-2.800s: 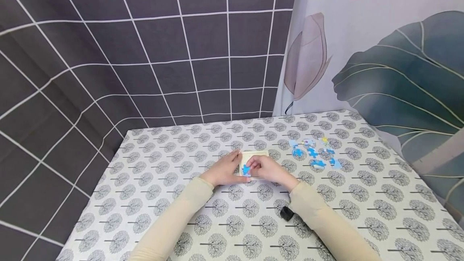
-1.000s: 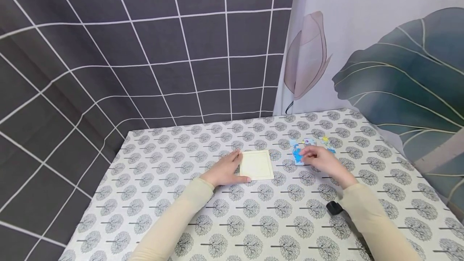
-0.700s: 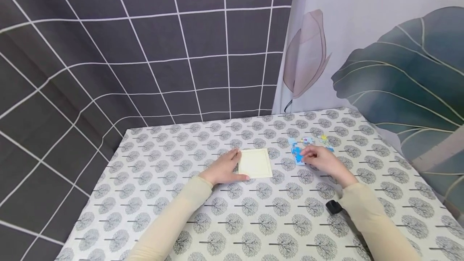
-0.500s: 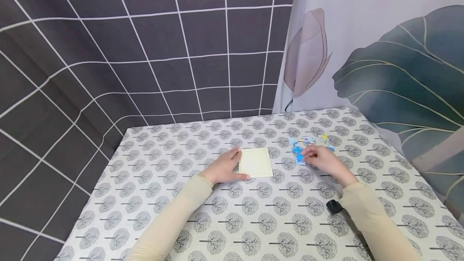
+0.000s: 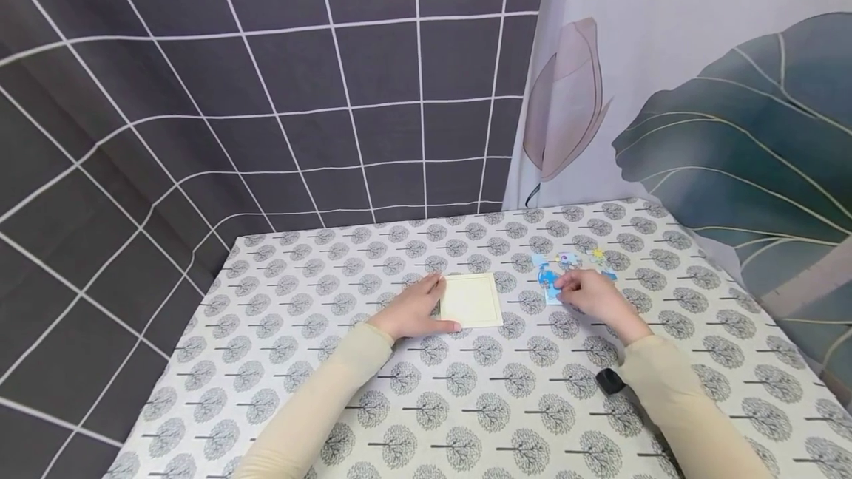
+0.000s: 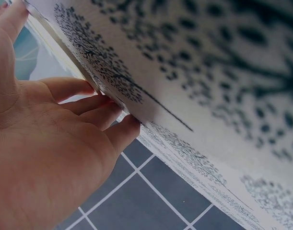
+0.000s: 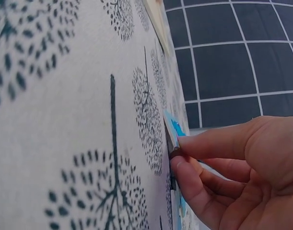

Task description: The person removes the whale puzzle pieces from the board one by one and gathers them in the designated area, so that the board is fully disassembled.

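My left hand (image 5: 414, 310) rests against the left side of a square cream puzzle tray (image 5: 471, 301), thumb along the near edge and fingertips near the far left corner. In the left wrist view its fingers (image 6: 124, 132) lie fairly straight against the tray's edge, close over the cloth. To the right, my right hand (image 5: 592, 298) is among blue jigsaw pieces. Its thumb and forefinger pinch a blue puzzle piece (image 7: 173, 124), which tilts up on edge in the right wrist view. The tray's inside shows bare cream.
Several puzzle pieces lie around the right hand, including a light blue piece (image 5: 538, 261) and a yellow sun piece (image 5: 597, 254); the hand covers others. A tree-print cloth (image 5: 459, 405) covers the table. A black block (image 5: 609, 381) sits at the right cuff. A dark grid curtain (image 5: 373, 131) hangs behind.
My right hand has moved right, from holding a blue puzzle piece over the tray to the loose pieces, and stays there with small finger movements. The left hand has held its place.
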`<action>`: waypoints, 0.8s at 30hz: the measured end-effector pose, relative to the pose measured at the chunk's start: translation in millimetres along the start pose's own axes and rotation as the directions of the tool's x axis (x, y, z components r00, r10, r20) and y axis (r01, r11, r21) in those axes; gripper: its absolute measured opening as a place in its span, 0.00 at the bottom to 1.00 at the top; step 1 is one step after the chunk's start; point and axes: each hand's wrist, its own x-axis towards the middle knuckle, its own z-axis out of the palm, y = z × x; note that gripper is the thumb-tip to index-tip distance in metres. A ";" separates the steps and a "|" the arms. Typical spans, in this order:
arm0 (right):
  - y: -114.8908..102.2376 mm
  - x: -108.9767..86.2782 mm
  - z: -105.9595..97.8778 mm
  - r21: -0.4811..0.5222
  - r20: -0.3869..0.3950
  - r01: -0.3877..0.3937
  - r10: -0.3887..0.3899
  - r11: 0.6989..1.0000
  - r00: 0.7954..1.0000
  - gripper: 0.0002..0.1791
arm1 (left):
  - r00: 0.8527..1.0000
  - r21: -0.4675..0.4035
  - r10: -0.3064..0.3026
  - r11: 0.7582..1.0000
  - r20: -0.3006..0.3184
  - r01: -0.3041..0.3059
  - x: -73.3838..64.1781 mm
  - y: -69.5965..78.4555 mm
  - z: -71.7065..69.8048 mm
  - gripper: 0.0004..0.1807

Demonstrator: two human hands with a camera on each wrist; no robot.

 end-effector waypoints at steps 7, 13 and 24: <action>-3.4 -4.5 -0.6 0.012 0.013 -0.047 0.047 0.999 0.999 0.14 | 1.000 -0.011 -0.005 1.000 -0.001 0.005 1.7 2.0 5.5 0.57; -5.2 -9.6 -3.8 0.002 0.023 -0.058 0.058 0.998 0.998 0.14 | 1.000 -0.002 0.003 1.000 0.001 -0.003 2.5 4.5 5.9 0.57; -2.4 -9.2 2.0 0.006 0.022 -0.053 0.053 0.999 0.998 0.13 | 1.000 -0.009 0.015 1.000 -0.007 -0.015 0.8 5.6 6.1 0.57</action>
